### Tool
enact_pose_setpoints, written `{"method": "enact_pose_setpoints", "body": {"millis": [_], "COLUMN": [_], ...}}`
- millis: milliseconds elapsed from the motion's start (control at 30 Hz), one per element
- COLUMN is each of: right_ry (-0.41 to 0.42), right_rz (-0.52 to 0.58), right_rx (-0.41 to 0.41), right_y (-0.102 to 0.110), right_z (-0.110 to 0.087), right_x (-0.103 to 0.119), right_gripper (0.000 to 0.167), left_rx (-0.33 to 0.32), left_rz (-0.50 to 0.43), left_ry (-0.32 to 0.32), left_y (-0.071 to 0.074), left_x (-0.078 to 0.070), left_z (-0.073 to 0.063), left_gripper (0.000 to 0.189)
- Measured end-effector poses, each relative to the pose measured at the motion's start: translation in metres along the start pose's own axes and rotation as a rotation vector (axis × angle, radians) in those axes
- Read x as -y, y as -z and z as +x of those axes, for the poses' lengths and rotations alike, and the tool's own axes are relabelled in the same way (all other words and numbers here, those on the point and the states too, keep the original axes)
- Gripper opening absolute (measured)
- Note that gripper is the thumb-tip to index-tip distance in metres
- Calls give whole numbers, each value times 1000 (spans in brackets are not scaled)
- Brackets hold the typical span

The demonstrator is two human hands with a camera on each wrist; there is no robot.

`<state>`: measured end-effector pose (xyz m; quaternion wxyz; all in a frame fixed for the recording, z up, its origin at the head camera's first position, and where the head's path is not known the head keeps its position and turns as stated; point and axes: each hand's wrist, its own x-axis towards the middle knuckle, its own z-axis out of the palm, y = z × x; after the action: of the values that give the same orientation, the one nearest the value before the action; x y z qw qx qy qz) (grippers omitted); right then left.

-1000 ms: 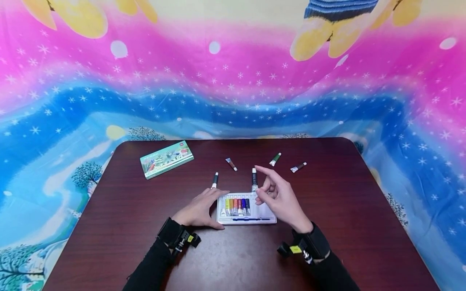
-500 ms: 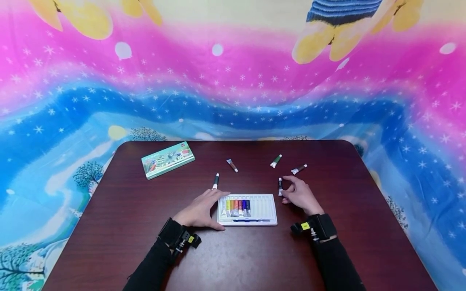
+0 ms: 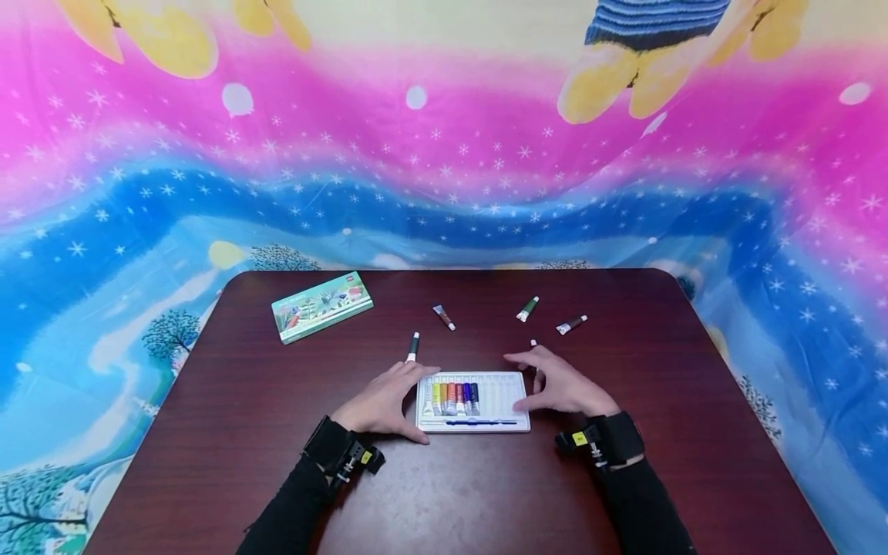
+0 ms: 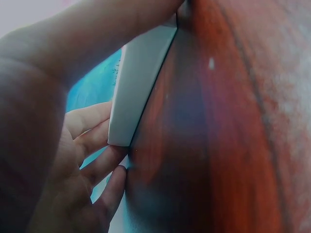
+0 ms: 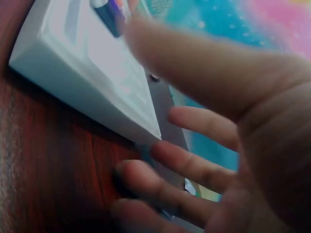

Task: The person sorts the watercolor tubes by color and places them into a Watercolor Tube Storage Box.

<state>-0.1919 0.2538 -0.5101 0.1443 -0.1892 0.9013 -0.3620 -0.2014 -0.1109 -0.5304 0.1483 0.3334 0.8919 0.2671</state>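
A white plastic paint tray (image 3: pixel 503 425) lies flat on the table, with several coloured paint tubes (image 3: pixel 452 399) side by side in its left part and a blue paintbrush (image 3: pixel 482 422) along its front. My left hand (image 3: pixel 381 399) holds the tray's left end, thumb at the front corner and fingers at the back. At the right end is my right hand (image 3: pixel 565 385), thumb and fingers spread and nothing held; its thumb overlaps the tray. Just behind that hand shows the white cap (image 3: pixel 533 342) of a tube, the rest hidden. A dark green tube (image 3: pixel 413 347) lies behind my left hand.
A brown tube (image 3: pixel 444 317), a green tube (image 3: pixel 528 308) and a dark brown tube (image 3: pixel 572 324) lie farther back on the table (image 3: pixel 430 493). The green illustrated box (image 3: pixel 322 307) is at the back left. A patterned cloth (image 3: pixel 444 154) hangs behind the table.
My right hand carried the black tube from behind the tray to the right, let it go on the table, then came back to the tray's right end. My left hand stayed in place.
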Motion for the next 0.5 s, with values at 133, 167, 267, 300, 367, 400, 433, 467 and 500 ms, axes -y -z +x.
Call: {"method": "enact_pose_setpoints", "body": {"millis": [133, 167, 267, 300, 367, 400, 433, 467, 500], "right_ry": [-4, -8, -22, -26, -34, -39, -43, -44, -44], "right_rz": [-24, -38, -70, -80, -91, -95, -101, -106, -109], "right_rx": [88, 94, 94, 92, 91, 90, 91, 91, 90], "right_y": [-4, -5, -7, -8, -9, -9, -9, -9, -9], "right_z": [-3, -3, -4, -4, -4, -4, -3, -3, -3], "right_x": [6, 8, 13, 15, 16, 17, 17, 18, 18], "right_gripper": [106, 107, 105, 103, 101, 101, 101, 102, 102], "left_rx": [-5, -7, -6, 0, 7, -1, -19, -53, -100], "left_rz": [1, 2, 2, -3, -21, -23, -20, -8, 13], "left_ry": [4, 3, -5, -7, -12, -15, -15, -17, -16], "left_y": [0, 0, 1, 2, 5, 7, 10, 12, 14], "left_x": [-1, -1, -2, -2, -3, -3, -3, -3, -2], "left_z": [0, 0, 0, 0, 0, 1, 2, 3, 6], "left_gripper": [113, 113, 115, 116, 116, 113, 108, 100, 91]}}
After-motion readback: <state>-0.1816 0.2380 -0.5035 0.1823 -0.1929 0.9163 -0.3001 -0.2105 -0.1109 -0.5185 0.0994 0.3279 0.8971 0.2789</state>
